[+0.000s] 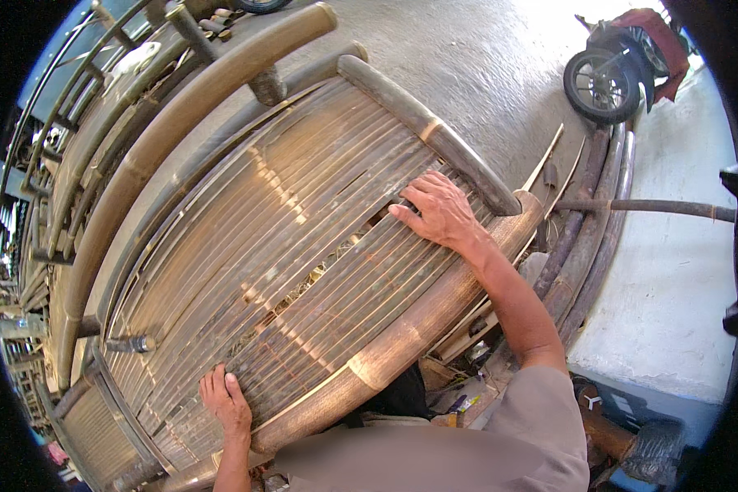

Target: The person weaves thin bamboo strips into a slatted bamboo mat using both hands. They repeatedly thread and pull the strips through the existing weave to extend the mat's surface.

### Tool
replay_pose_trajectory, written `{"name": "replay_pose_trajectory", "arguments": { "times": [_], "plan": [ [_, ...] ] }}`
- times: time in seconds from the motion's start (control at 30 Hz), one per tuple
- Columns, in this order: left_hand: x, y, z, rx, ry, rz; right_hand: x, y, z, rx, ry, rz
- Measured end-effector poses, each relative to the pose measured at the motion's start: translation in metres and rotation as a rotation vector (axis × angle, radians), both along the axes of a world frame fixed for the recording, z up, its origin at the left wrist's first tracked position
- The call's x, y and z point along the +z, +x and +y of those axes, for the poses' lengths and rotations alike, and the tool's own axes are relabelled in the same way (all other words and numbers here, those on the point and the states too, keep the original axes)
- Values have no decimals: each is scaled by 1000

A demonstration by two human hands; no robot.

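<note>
A large bamboo bench spreads before me, its seat made of long, thin bamboo slats in a thick pole frame. My left hand lies on the slats near the front pole at the lower left, fingers stretched and thumb slightly apart. Farther right, my right hand bends over the slats near the right end pole. Its thumb and forefinger close around a narrow bamboo slat beside a dark opening. A long uneven gap between slats runs diagonally from there toward my left hand, with fibrous scraps showing in it.
A curved bamboo rail and more bamboo frames stand at the left. Dark poles lie along a pale wall at the right, with one pole jutting across. A motorbike is parked on the concrete floor behind.
</note>
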State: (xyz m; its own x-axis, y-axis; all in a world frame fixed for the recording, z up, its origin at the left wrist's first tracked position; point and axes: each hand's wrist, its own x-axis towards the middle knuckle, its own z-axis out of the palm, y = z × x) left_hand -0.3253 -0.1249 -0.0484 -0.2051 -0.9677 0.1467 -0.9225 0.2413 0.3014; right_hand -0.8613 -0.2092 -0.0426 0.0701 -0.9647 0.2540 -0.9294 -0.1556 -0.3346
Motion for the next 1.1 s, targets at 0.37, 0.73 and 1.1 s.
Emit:
{"name": "replay_pose_trajectory", "arguments": {
  "times": [0.37, 0.73, 1.1],
  "plan": [
    [6, -11, -1, 62, 80, -23, -4, 2, -6, -30, 113, 7],
    [3, -4, -4, 60, 123, -64, 1, -2, -7, 25, 203, -2],
    [5, -4, 0, 114, 70, -43, 3, -3, 0, 14, 97, 1]
  ]
}}
